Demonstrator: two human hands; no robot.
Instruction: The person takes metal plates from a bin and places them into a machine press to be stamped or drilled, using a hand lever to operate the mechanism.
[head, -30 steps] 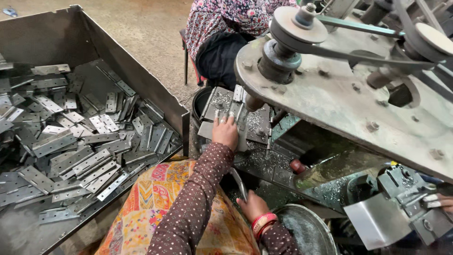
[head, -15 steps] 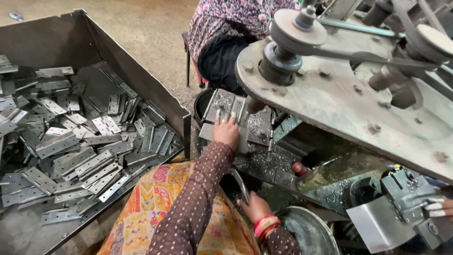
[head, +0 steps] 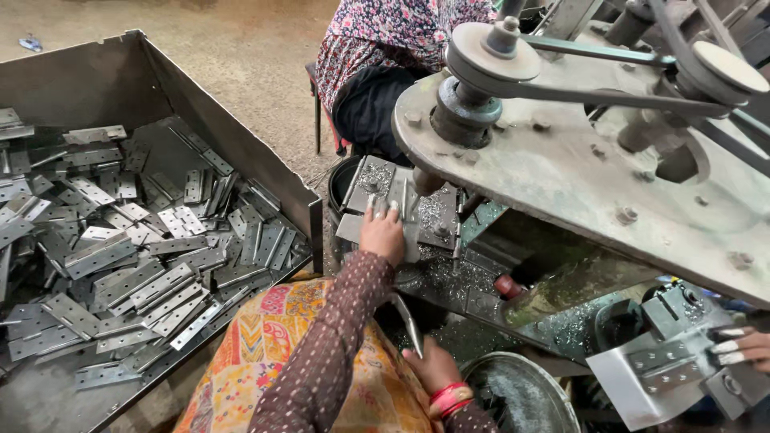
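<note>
Left hand (head: 383,234) fingers (head: 370,212) flat, pressing grey metal hinge plate (head: 362,229) onto drill-machine bed (head: 433,210), under spindle. Right hand (head: 433,365), red bangles at wrist, fingers closed round thin metal lever (head: 407,323). Steel bin (head: 233,104) of loose grey hinges (head: 128,240) at left. Another person's hand (head: 742,346) at far right, touching hinge jig (head: 662,365).
</note>
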